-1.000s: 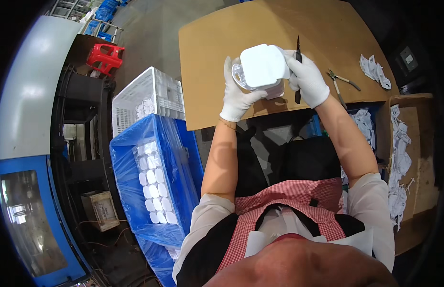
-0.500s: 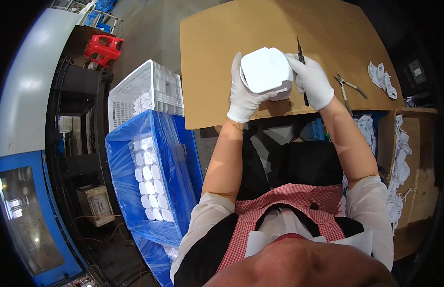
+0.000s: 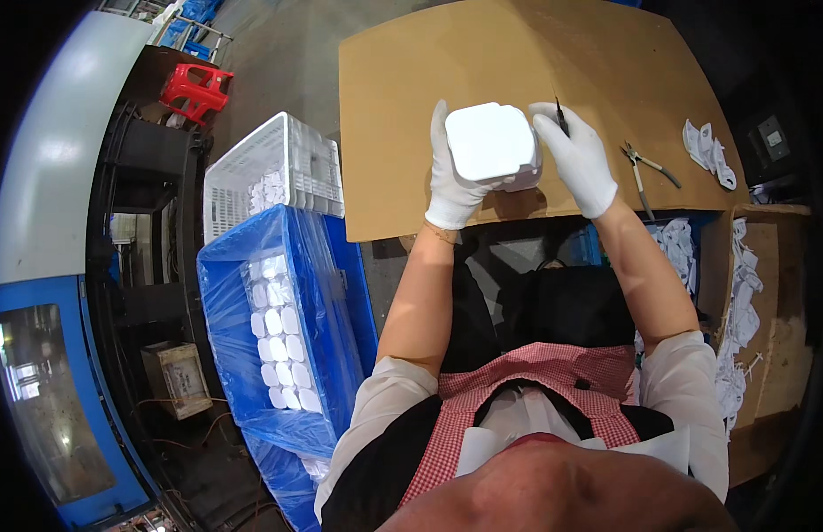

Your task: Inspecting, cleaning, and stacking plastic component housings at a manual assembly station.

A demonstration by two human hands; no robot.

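Note:
Over the brown cardboard work surface [image 3: 411, 71], my left hand [image 3: 451, 191], in a white glove, is closed round a white plastic housing [image 3: 489, 142]. The housing is boxy with rounded corners, and its smooth, flat face is turned up. Just to its right, apart from it, my gloved right hand [image 3: 578, 160] grips a slim black knife [image 3: 562, 118] with a thin pointed tip. The fingers hide most of the knife's handle. A pair of cutting pliers [image 3: 640, 164] lies right of that hand.
White moulded pieces [image 3: 708, 153] lie at the surface's right edge. Left stand a white crate [image 3: 312, 173] and a blue bin [image 3: 336, 310] lined with plastic, holding rows of white parts [image 3: 283, 348]. A cardboard box [image 3: 775, 301] with white scraps is at right. A red stool [image 3: 197, 91] stands far left.
My right hand has come off the housing's right edge and moved slightly away with the knife, which now shows less of its length. The housing has tilted and dropped a little in my left hand.

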